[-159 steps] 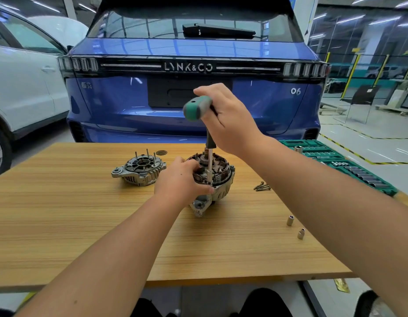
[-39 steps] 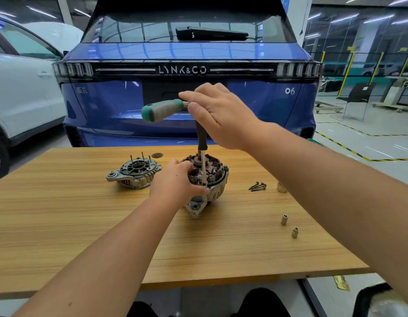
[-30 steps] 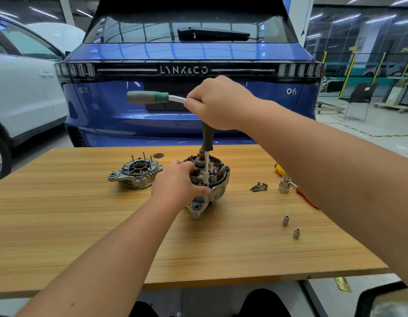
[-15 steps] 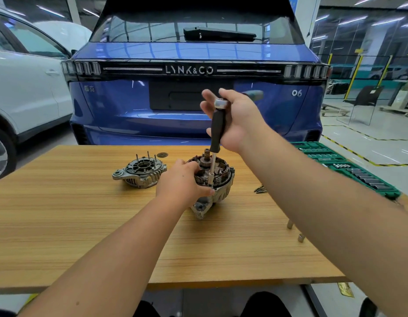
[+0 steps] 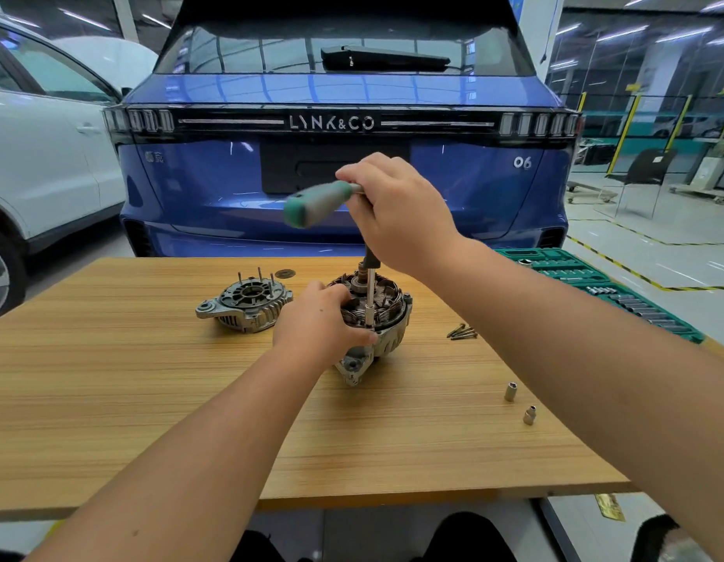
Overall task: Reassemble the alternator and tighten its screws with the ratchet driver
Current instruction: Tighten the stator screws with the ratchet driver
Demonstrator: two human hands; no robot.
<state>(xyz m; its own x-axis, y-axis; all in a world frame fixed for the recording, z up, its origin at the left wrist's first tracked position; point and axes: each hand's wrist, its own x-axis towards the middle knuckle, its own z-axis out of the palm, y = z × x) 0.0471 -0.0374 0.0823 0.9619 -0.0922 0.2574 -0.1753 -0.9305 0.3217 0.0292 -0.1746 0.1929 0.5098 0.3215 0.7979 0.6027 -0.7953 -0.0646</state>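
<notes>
Two hands gripping, L grip (image 5: pixel 319 323) round alternator (image 5: pixel 374 314), R grip (image 5: pixel 396 208) round ratchet (image 5: pixel 317 204), 2 sockets (image 5: pixel 510 391)

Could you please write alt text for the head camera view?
A right hand works a green-handled ratchet driver down into an alternator, steadied by the left hand, on a wooden table. Loose screws lie nearby.
</notes>
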